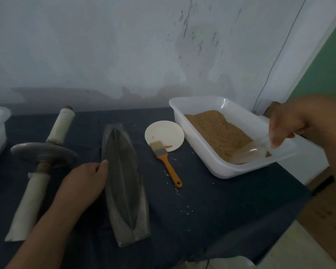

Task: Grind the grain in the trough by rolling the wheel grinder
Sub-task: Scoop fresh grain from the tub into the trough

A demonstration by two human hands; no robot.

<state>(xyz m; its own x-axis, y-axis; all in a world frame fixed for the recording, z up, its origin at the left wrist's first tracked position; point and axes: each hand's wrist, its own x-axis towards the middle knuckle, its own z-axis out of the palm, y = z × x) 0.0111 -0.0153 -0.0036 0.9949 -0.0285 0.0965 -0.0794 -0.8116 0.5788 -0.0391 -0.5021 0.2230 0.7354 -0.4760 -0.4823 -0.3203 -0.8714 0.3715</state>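
Nearest, the left hand [85, 183] grips the left rim of the trough [124, 181], thumb on top of the edge. The trough, long and boat-shaped, lies lengthwise on the dark blue cloth [202, 220] at centre. Just left of it, the wheel grinder [44, 152] lies on the cloth, its disc tilted and its white-wrapped handles pointing near and far. A few loose grains [186, 211] are scattered right of the trough. Farther right lies an orange-handled brush [165, 162], bristles resting on a round cream disc [164, 135]. At far right, a white tub [200, 152] holds the brown grain [215, 129]. The right hand [291, 125] pinches the handle of a clear scoop [248, 154], whose bowl lies in the grain at the tub's near end.
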